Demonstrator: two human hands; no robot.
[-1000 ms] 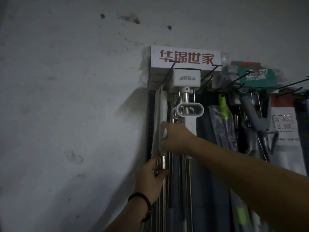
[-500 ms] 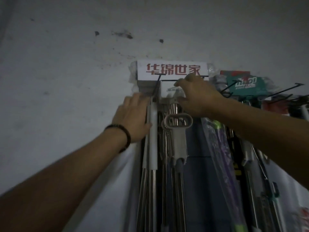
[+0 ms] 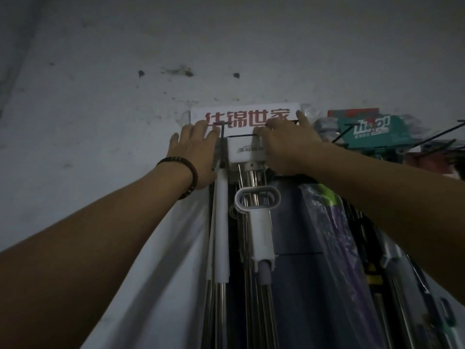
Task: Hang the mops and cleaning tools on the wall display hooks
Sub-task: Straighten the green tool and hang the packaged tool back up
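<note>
**Seating a mop on the leftmost hooks**

The step in hand looks like the hanging itself: a mop is being settled at the left end of the wall display, just under the red-lettered sign [image 3: 246, 117].

The left hand [image 3: 195, 149], with a beaded bracelet [image 3: 186, 172] on its wrist, lies flat with its fingers straight. It presses against the wall [image 3: 125, 96] and the top of the white-sleeved pole [image 3: 221, 222], just beside a black wire hook [image 3: 223, 132]. It seems to steady that pole rather than grip it.

The right hand [image 3: 286, 147] has its fingers curled round the upper right corner of the white block [image 3: 245, 152] that caps the mop, thumb pointing up. A thin wire runs along the block's top edge. Whether the fingers also catch that wire is too dim to tell.

Below the block hang steel rods and a white loop handle [image 3: 256, 200], straight down. At the display's right end are a plastic-wrapped mop [image 3: 339, 235] and a green package [image 3: 372, 129].

I would judge the next move to be a check that the block sits fully back on its hook. The right hand should then let go slowly, with the left still bracing so the neighbouring poles do not swing.
</note>
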